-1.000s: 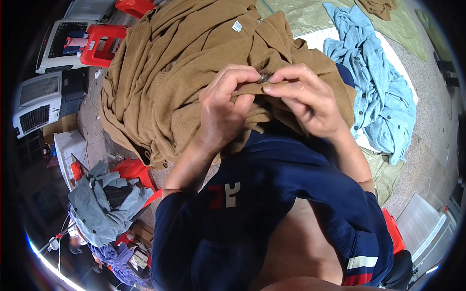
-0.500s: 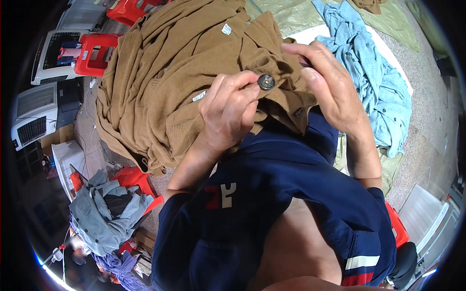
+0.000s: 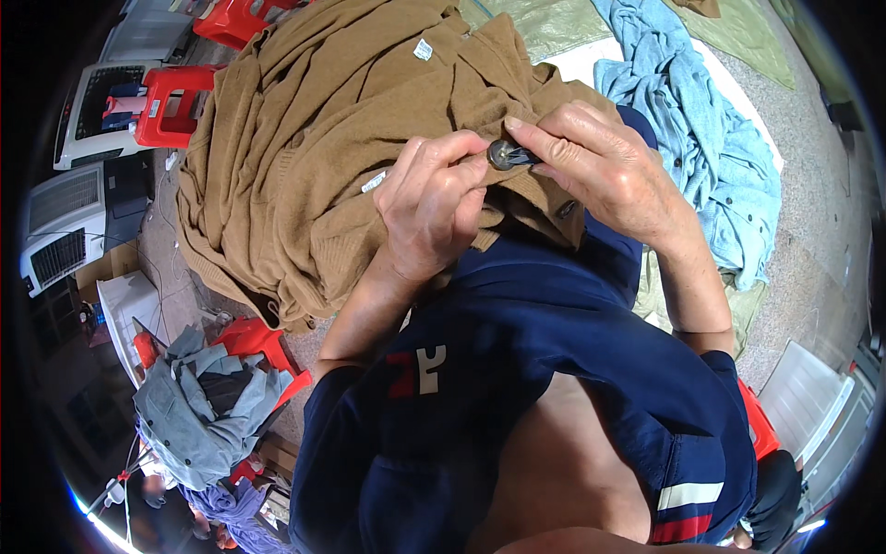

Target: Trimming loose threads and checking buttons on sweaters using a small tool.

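A dark round button is pinched at its edge between the thumb and forefinger of my left hand, over a brown knit cardigan. Close on its right, my right hand is closed with a small dark narrow tool at its fingertips. The tool's tip touches or nearly touches the button; its kind is mostly hidden by the fingers. Another dark button shows on the cardigan's edge below my right hand. The brown knitwear spreads in a large heap over my lap and to the left.
Light blue knitwear lies on a white surface to the right. Red plastic stools stand at the left. A grey-blue buttoned garment hangs over a red stool at lower left, with purple cloth below it.
My right hand has come left and down to the button, its fingers closing with the dark tool at their tips. My left hand keeps its pinch on the button.
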Tool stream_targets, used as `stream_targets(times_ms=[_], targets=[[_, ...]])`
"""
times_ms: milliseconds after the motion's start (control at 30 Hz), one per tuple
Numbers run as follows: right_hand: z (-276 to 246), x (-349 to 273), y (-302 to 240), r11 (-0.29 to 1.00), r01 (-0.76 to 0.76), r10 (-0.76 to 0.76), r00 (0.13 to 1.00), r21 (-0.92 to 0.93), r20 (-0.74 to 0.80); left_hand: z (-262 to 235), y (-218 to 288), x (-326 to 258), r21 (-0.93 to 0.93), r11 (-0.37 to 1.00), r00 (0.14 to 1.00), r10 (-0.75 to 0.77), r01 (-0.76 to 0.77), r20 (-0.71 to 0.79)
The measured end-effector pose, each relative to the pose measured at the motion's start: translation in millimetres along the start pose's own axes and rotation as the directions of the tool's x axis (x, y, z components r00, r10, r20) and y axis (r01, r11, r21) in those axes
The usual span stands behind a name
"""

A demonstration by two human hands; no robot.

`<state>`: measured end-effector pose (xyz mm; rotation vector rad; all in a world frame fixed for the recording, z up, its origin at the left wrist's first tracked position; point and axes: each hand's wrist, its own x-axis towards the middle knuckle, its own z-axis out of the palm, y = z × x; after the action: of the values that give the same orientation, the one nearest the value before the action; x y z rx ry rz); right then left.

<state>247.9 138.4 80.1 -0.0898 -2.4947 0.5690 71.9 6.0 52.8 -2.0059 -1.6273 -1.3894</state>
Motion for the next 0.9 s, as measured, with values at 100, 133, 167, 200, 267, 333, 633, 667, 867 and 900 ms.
stream_targets(times_ms=[100, 133, 167, 200, 267, 333, 633, 667, 867, 900], targets=[[3, 0, 1, 1.000, 0.003, -0.003, 1.000, 0.027, -0.005, 0, 0, 0, -0.002, 1.000, 1.000, -0.021, 0.021, 0.010], [4, 0, 1, 1.000, 0.003, -0.003, 1.000, 0.027, -0.005, 0, -1, -1, -0.006, 1.000, 1.000, -0.021, 0.021, 0.005], [6, 0, 2, 0.999, 0.000, 0.000, 1.000, 0.037, -0.004, 0, -1, -1, -0.009, 1.000, 1.000, -0.021, 0.021, -0.001], [7, -1, 2, 0.999, -0.003, 0.003, 1.000, 0.046, -0.004, 1, -1, -1, -0.008, 1.000, 1.000, -0.020, 0.020, 0.000], [10, -2, 2, 0.999, -0.005, 0.005, 1.000, 0.048, -0.018, 1, -1, -1, -0.015, 0.999, 1.000, -0.031, 0.031, -0.002], [11, -2, 1, 0.999, -0.007, 0.008, 1.000, 0.051, -0.030, 1, -1, -2, -0.018, 0.999, 0.999, -0.039, 0.039, -0.002], [17, -3, -4, 0.996, -0.057, 0.059, 0.998, 0.070, -0.038, 2, -2, -4, -0.018, 0.998, 0.998, -0.061, 0.061, -0.017], [19, -4, -4, 0.995, -0.059, 0.063, 0.996, 0.078, -0.055, 2, -2, -4, -0.016, 0.998, 0.998, -0.060, 0.059, -0.018], [22, -8, -6, 0.986, -0.120, 0.126, 0.991, 0.117, -0.045, 3, -2, -4, -0.010, 0.998, 0.998, -0.055, 0.055, -0.024], [22, -9, -5, 0.986, -0.127, 0.131, 0.991, 0.109, -0.033, 3, -2, -4, -0.011, 0.998, 0.998, -0.055, 0.054, -0.023]])
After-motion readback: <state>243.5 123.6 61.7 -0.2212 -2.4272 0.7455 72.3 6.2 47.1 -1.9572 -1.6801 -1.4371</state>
